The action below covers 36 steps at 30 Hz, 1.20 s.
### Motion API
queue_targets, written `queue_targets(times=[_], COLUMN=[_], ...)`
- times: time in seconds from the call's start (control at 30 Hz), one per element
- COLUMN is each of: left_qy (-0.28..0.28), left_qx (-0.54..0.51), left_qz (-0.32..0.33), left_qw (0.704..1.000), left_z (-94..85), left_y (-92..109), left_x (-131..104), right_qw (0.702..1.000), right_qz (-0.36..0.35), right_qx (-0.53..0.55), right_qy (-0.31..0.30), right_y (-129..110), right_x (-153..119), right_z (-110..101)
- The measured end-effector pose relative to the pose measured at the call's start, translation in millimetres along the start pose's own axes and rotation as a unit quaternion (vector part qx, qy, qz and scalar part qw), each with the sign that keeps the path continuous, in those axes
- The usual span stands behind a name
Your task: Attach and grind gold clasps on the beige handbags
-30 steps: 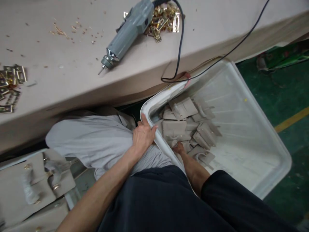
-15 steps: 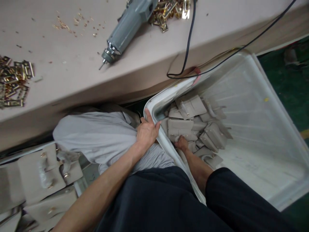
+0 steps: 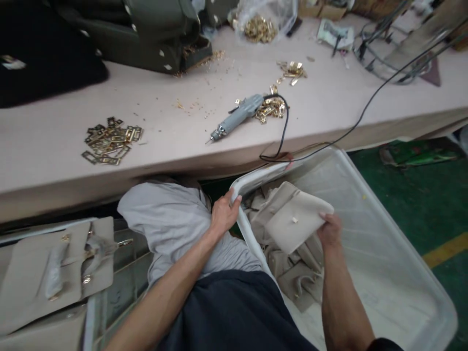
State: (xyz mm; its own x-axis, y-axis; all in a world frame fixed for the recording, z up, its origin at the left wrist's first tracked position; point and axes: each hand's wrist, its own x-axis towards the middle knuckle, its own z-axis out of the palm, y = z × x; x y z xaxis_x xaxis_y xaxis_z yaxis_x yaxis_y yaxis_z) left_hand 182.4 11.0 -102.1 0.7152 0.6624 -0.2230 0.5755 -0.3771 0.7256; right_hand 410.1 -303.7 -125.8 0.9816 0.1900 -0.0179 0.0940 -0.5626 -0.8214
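My right hand [image 3: 330,229] grips the edge of a beige handbag piece [image 3: 298,219], a flap panel with a small metal fitting near its middle. It is lifted above several similar beige bag pieces [image 3: 298,278] heaped in a white plastic bin [image 3: 398,234]. My left hand [image 3: 224,212] is closed over the near-left rim of that bin, thumb on the inner side and fingers partly hidden. Part of the heap is covered by the lifted piece.
An electric screwdriver [image 3: 237,117] lies on the covered table [image 3: 175,161], its black cord [image 3: 360,119] draping over the bin's far edge. Gold metal plates [image 3: 111,141] are piled at left. Beige bags [image 3: 40,273] with wrapped handles fill a crate at lower left. Dark bags [image 3: 146,34] stand behind.
My right hand has come up out of the heap, raising a beige bag piece with it. My left hand stays on the bin rim. The view has tilted up, showing more table.
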Motion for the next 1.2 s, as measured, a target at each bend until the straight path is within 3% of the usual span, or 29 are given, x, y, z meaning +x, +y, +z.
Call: queue_targets(times=[0.1, 0.17, 0.33, 0.4, 0.5, 0.6, 0.67, 0.73, 0.77, 0.8, 0.83, 0.9, 0.93, 0.97, 1.07, 1.2], left_qy=[0.011, 0.017, -0.017, 0.005, 0.111, 0.172, 0.168, 0.149, 0.146, 0.148, 0.152, 0.163, 0.167, 0.167, 0.163, 0.148], left_qx=[-0.175, -0.265, -0.46, -0.504, -0.466, -0.372, -0.349, -0.357, -0.362, -0.367, -0.369, -0.363, -0.356, -0.347, -0.333, -0.35], left_qz=[-0.028, -0.024, 0.014, 0.034, 0.027, -0.029, -0.042, -0.04, -0.038, -0.035, -0.034, -0.032, -0.032, -0.033, -0.029, -0.016], left_qw=[0.984, 0.964, 0.888, 0.863, 0.877, 0.912, 0.921, 0.921, 0.92, 0.918, 0.916, 0.917, 0.919, 0.922, 0.928, 0.925], left_z=[-11.0, -20.5, -63.7, -89.4, -136.1, -184.9, -210.0, -223.6, -225.6, -224.6, -221.2, -209.4, -202.4, -195.5, -178.3, -165.3], left_y=[-2, -2, -10, -18, -37, -60, -76, -91, -97, -102, -106, -109, -108, -107, -98, -92], left_x=[-4, -15, -58, -73, -91, -108, -121, -133, -138, -142, -146, -151, -152, -153, -152, -148], right_qw=[0.993, 0.985, 0.946, 0.928, 0.907, 0.874, 0.857, 0.839, 0.831, 0.837, 0.857, 0.911, 0.927, 0.925, 0.868, 0.849], right_qz=[-0.015, -0.023, 0.034, 0.079, 0.149, 0.19, 0.159, 0.062, 0.003, -0.051, -0.104, -0.199, -0.224, -0.246, -0.287, -0.231], right_qx=[0.103, 0.154, 0.319, 0.362, 0.378, 0.336, 0.264, 0.139, 0.066, 0.003, -0.029, -0.012, -0.002, 0.014, 0.092, 0.071], right_qy=[0.059, 0.076, 0.055, 0.027, -0.109, -0.296, -0.413, -0.523, -0.553, -0.545, -0.504, -0.36, -0.302, -0.289, -0.395, -0.47], right_y=[-39, -68, -134, -154, -170, -169, -168, -175, -183, -194, -208, -242, -261, -279, -319, -325], right_x=[-5, -16, -74, -106, -155, -182, -180, -165, -155, -146, -139, -133, -135, -140, -165, -185], right_z=[-1, 11, 78, 108, 141, 149, 142, 131, 125, 120, 116, 111, 111, 112, 128, 154])
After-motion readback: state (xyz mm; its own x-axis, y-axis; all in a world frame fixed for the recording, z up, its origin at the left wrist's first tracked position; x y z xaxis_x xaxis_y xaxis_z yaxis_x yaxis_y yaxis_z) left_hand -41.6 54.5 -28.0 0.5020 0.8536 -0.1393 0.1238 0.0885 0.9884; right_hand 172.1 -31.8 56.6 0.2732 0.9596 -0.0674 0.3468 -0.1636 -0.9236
